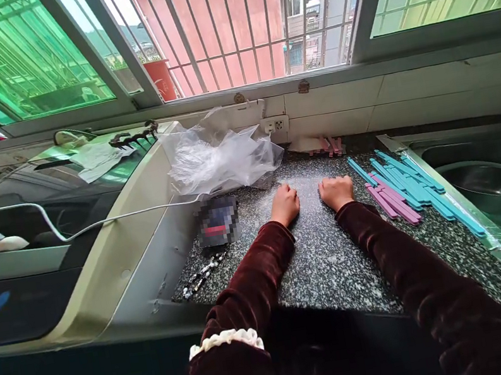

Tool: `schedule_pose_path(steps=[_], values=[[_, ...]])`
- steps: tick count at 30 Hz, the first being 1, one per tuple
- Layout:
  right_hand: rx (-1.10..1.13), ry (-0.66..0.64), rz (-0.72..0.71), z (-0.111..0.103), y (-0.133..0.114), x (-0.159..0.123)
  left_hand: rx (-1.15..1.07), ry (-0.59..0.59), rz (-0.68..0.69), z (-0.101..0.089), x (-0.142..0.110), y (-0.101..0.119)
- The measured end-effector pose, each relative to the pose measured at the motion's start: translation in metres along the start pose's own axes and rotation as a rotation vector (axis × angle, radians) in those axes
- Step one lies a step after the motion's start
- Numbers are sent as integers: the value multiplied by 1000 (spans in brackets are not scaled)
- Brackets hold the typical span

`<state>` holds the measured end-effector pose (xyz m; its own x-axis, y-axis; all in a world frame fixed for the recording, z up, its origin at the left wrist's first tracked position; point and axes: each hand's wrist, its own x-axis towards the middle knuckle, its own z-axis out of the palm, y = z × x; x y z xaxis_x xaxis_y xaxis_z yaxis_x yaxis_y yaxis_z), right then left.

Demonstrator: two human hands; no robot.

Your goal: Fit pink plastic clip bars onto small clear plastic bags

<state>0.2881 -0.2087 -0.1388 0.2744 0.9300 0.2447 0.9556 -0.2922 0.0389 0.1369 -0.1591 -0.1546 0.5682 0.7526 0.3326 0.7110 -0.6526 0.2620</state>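
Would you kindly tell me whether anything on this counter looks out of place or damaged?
No spill or breakage stands out, but the turquoise strips and pink strips right of the right hand look untidy, loosely heaped at uneven angles, and the clear plastic bag beyond the left hand is crumpled.

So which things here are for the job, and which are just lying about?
Probably for the job, being nearest the hands:
Blue strips and pink strips, beside the right hand
Clear plastic, beyond the left hand

Probably just lying about:
White cable
Black hair claw
Beaded chain

Both hands are fists on the counter.
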Motion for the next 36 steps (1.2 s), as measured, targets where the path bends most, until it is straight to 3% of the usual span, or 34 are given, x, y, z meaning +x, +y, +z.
schedule_pose_path(steps=[3,7,10,12,16,19,22,32,36], values=[[11,12,-63,-4,-3,-2,-50,11,31,-19,-15,-7],[58,55,-190,-21,-30,12,-14,116,-23,-74,-23,-36],[116,120,-296,-44,-78,31,122,180,-182,-127,-23,-67],[193,210,-441,-62,-117,42,250,157,-304,-160,-24,-88],[253,269,-670,-92,-192,52,499,82,-475,-201,-28,-119],[242,289,-723,-100,-229,56,557,16,-552,-210,-25,-136],[209,268,-711,-97,-242,62,538,-68,-618,-209,-16,-149],[186,303,-655,-69,-200,68,225,-95,-820,-202,8,-167],[219,350,-628,-73,-187,66,248,28,-787,-213,8,-158]])
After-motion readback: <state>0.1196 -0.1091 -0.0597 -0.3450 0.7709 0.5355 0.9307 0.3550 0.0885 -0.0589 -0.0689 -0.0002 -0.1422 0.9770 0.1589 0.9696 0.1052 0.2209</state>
